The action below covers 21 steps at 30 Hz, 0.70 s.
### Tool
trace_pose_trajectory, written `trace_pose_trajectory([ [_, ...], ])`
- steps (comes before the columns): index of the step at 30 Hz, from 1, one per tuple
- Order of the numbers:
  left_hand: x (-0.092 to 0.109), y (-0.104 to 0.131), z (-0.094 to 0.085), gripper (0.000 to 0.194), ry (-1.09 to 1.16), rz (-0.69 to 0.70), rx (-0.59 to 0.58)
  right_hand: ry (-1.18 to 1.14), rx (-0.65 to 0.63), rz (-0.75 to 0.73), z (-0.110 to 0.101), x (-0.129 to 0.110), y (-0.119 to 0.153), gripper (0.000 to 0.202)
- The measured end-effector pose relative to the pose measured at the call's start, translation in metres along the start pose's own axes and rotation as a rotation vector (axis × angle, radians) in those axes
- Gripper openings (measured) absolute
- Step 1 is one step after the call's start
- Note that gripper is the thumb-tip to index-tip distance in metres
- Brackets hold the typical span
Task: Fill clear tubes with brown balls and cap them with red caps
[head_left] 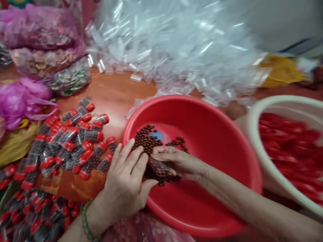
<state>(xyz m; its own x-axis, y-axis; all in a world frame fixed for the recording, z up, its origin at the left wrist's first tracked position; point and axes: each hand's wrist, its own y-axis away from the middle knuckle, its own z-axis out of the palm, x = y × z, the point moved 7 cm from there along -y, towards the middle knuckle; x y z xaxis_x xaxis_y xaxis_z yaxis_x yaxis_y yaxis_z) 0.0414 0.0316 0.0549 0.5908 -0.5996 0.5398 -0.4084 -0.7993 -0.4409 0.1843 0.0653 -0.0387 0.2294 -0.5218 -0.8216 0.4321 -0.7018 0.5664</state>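
Observation:
Inside a large red basin lies a heap of small dark brown beads. My right hand is closed round a small clear tube with dark beads in it, held low over the heap. Over the basin's left rim, my left hand has its fingers spread, the tips at the edge of the beads; nothing shows in it. A green bead bracelet circles the left wrist.
Filled tubes with red caps cover the table at left. Clear empty tubes are piled behind the basin. A white tub of red caps stands right. Pink bags lie back left.

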Motion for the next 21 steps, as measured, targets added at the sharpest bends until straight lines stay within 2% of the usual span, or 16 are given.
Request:
trace_pose_trajectory([
  [2,0.002,-0.008,0.008,0.038,-0.063,0.004,-0.097,-0.112,0.027,0.024,0.000,-0.003,0.003,0.048],
  [5,0.011,-0.019,0.014,0.034,-0.065,0.054,-0.165,-0.229,0.067,0.021,0.003,-0.008,0.014,0.046],
  [8,0.022,-0.029,0.018,0.037,-0.032,0.134,-0.177,-0.280,0.106,-0.004,0.005,-0.011,0.028,0.040],
  [11,0.033,-0.037,0.019,0.038,0.114,0.206,-0.156,-0.259,0.121,-0.056,0.000,-0.015,0.038,0.034],
  [13,0.034,-0.041,0.018,0.033,0.258,0.143,-0.151,-0.192,0.126,-0.101,-0.007,-0.019,0.047,0.030],
  [17,0.017,-0.039,0.021,0.029,0.443,-0.210,-0.214,0.063,0.137,-0.208,-0.018,-0.031,0.077,0.016],
  [19,0.014,-0.034,0.023,0.031,0.453,-0.273,-0.266,0.192,0.132,-0.269,-0.022,-0.040,0.099,0.008],
  [21,0.013,-0.031,0.023,0.029,0.434,-0.290,-0.292,0.374,0.134,-0.354,-0.031,-0.051,0.123,0.015],
])
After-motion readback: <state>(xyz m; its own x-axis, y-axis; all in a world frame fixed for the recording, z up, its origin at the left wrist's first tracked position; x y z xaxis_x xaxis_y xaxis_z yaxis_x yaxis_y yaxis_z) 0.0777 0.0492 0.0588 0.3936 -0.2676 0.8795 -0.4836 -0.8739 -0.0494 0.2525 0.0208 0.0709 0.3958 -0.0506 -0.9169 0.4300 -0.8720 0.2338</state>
